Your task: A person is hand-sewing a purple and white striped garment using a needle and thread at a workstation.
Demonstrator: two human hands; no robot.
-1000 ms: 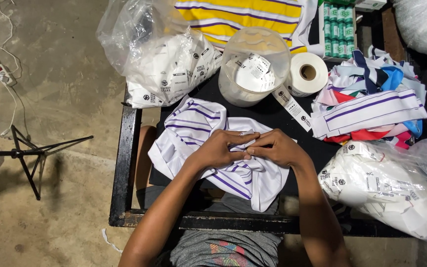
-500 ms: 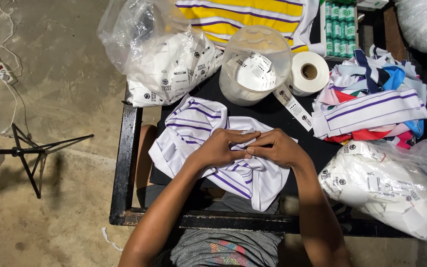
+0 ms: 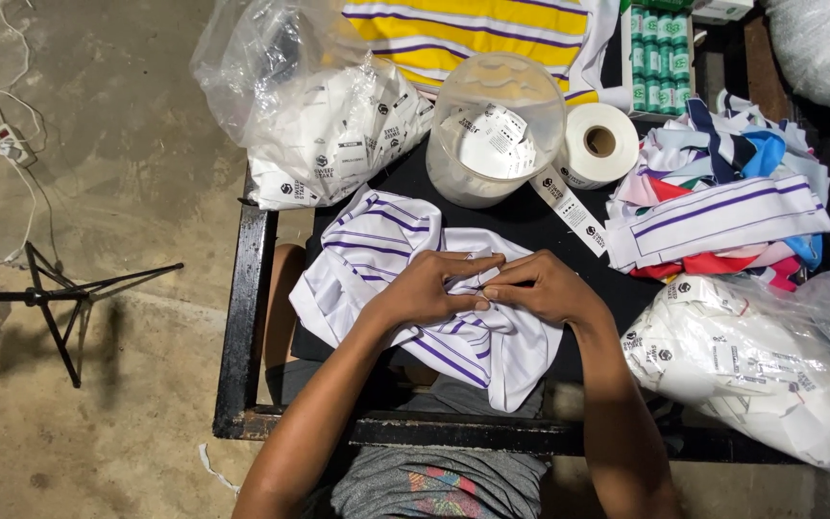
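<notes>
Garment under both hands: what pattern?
White garment with thin purple stripes, seen in the head view.

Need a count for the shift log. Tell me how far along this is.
Done: cannot tell; a folded striped pile lies to the right, tagged or not is unclear. In hand: both hands, left and right, pinch a small tag on the white purple-striped shirt. Left: bags of tags and a tub of tags remain.
</notes>
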